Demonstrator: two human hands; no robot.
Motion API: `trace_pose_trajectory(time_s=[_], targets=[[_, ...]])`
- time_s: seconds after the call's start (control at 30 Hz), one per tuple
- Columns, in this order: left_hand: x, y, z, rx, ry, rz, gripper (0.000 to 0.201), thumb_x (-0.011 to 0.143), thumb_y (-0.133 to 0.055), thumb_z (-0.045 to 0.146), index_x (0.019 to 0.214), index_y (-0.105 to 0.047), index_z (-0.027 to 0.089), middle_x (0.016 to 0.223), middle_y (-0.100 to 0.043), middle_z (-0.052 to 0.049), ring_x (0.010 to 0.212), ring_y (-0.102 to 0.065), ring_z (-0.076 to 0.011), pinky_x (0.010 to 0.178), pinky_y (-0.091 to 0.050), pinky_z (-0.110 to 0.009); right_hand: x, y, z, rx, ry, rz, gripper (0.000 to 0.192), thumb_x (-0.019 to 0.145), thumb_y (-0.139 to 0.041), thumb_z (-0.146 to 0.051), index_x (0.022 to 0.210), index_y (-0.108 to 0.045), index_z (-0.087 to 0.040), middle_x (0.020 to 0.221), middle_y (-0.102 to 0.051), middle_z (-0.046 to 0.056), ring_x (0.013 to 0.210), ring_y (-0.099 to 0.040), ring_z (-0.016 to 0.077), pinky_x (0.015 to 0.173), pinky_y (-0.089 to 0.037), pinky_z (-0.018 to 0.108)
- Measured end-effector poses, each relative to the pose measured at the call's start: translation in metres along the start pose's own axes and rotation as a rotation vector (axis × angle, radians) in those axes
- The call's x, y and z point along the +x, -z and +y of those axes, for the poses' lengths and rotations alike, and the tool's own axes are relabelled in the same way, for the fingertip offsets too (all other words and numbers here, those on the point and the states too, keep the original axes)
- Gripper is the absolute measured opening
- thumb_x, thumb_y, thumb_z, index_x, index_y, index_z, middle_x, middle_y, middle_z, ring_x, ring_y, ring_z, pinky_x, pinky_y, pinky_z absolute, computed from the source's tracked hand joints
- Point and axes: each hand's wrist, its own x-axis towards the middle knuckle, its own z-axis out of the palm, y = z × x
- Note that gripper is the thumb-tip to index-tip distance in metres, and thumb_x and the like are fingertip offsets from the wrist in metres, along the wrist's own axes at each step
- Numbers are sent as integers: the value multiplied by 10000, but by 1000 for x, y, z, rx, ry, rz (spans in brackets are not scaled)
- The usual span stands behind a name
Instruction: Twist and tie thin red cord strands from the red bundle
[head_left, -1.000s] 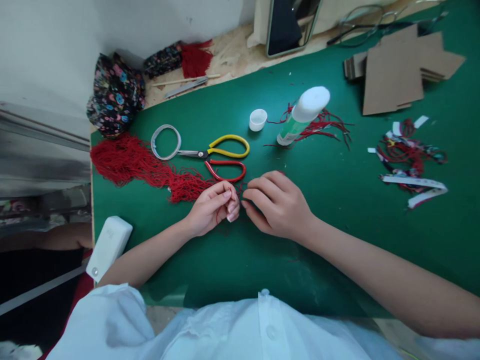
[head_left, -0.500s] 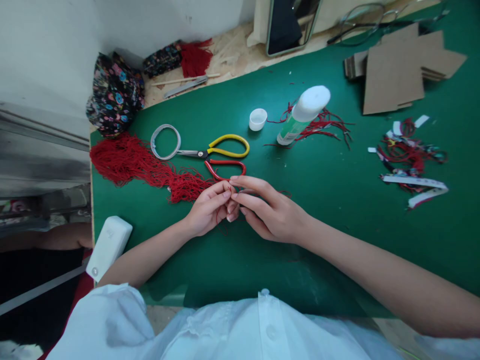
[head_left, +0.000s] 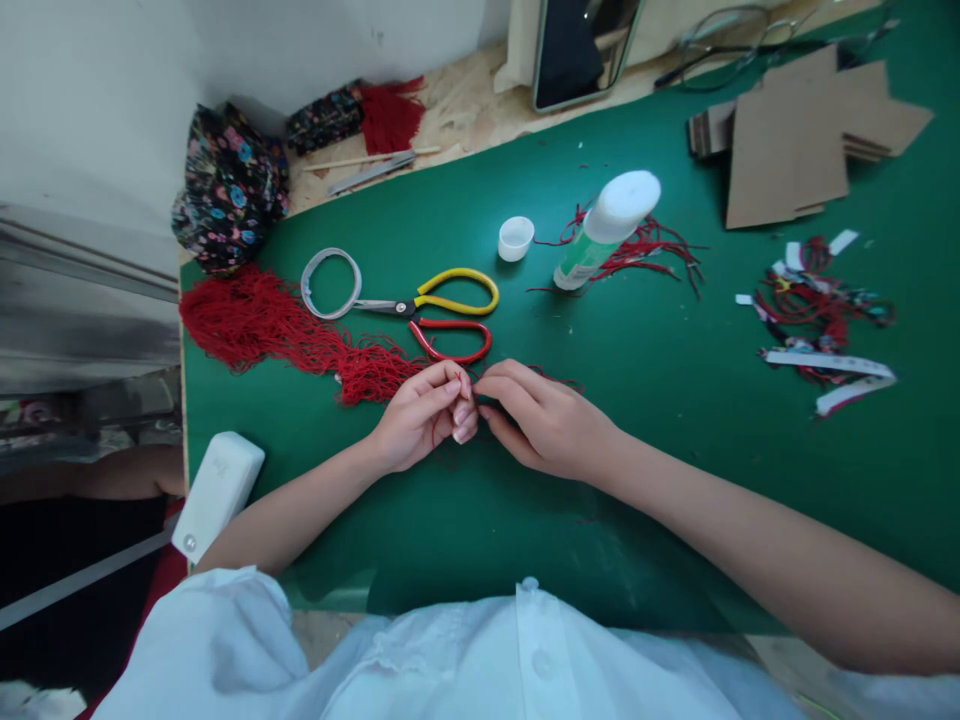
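Green matting [head_left: 675, 420] covers the worktable, with a bare wooden strip along its far edge under a white wall. At the far left sits a dark floral fabric bundle [head_left: 229, 190], and just below it a heap of red cord [head_left: 255, 320] trails rightward toward the hands. A white rectangular box [head_left: 217, 492] lies at the mat's near left edge. Beside the heap are a ring of clear tape [head_left: 331, 284] and scissors [head_left: 442, 315] with one yellow and one red handle. The left hand [head_left: 424, 415] is curled, fingertips pinched on a thin red cord [head_left: 459, 382]; the right hand [head_left: 551, 420] meets it fingertip to fingertip, apparently pinching the same cord, though the strand is too fine to follow between them. Farther back stand a small white cap [head_left: 515, 238] and a tilted glue bottle [head_left: 607, 228] on loose red strands. At right lie cardboard pieces [head_left: 795, 140] and a scatter of scraps [head_left: 821, 315].
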Motion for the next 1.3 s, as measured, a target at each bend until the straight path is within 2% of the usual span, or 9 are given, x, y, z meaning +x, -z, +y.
trace_pose_trajectory(time_s=[0.23, 0.6, 0.8, 0.97, 1.13, 1.3], targets=[[0, 0, 0, 6, -6, -12, 201, 846, -640, 285, 768, -537, 131, 580, -510, 26, 493, -509, -75, 509, -407, -208, 0, 1, 0, -111, -24, -25, 161, 947, -434, -178, 866, -572, -164, 827, -593, 50, 712, -530, 124, 623, -433, 225], [-1, -1, 0, 40, -2, 29, 255, 809, -679, 337, 763, -521, 142, 573, -493, 35, 478, -485, -71, 499, -396, -210, 2, 4, -2, -224, -3, 52, 160, 932, -477, -216, 841, -604, -179, 739, -576, 16, 668, -503, 105, 536, -307, 236], [-1, 1, -2, 15, -40, 1, 193, 855, -624, 295, 784, -534, 140, 587, -484, 32, 494, -480, -69, 506, -383, -206, 2, 5, -2, -291, -35, 149, 161, 919, -526, -251, 785, -583, -183, 675, -571, -2, 614, -493, 99, 548, -304, 245], [0, 2, -3, 28, -25, 18, 209, 842, -640, 310, 780, -527, 146, 580, -473, 36, 489, -466, -71, 501, -379, -206, 2, 5, 1, -185, -101, 137, 151, 929, -507, -265, 807, -553, -188, 671, -566, -9, 604, -499, 101, 546, -308, 246], [-1, 1, -3, 51, -54, 17, 214, 829, -656, 321, 771, -549, 145, 633, -494, 21, 542, -498, -80, 542, -416, -218, 2, 5, 4, -36, -36, 139, 106, 914, -518, -237, 823, -545, -189, 782, -596, 27, 700, -515, 131, 640, -390, 260], [-3, -1, -3, 136, -143, 22, 220, 807, -686, 343, 751, -603, 148, 944, -590, -45, 820, -579, -109, 763, -488, -240, 2, 6, 1, -76, -7, 235, 99, 887, -576, -283, 830, -588, -203, 1023, -572, 83, 963, -524, 201, 807, -424, 358]])
